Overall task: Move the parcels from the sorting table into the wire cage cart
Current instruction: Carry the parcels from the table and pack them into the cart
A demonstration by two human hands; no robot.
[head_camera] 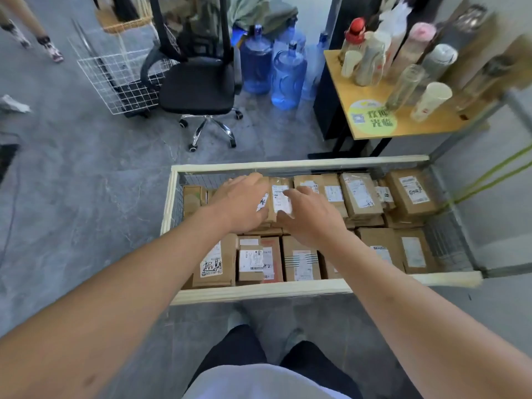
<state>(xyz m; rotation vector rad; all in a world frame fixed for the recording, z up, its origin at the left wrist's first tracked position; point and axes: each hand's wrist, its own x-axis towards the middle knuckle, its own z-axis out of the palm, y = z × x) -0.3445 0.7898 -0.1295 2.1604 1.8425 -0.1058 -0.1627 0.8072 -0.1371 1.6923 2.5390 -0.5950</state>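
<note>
Head view: both arms reach down into wire cage cart (293,290), cream-padded rim, mesh walls, packed with brown cardboard parcels in two rows. Left hand (244,201) lies palm-down on a parcel in the far row, fingers fairly straight, pressing on top, thumb toward the middle. Right hand (309,214) just beside it, fingers bent over the edge of labelled parcel (280,197) that stands between both hands; grip looks like a loose hold on it, but fingertips are blurred so cannot tell for sure. Near-row parcels (300,262) lie flat, white labels up, one with black marker scrawl. Behind cart: black office chair (198,90), blue water jugs (288,76), white wire basket (115,79), yellow-topped counter (374,110) with bottles and cups. Grey floor, person's dark trousers at bottom.
</note>
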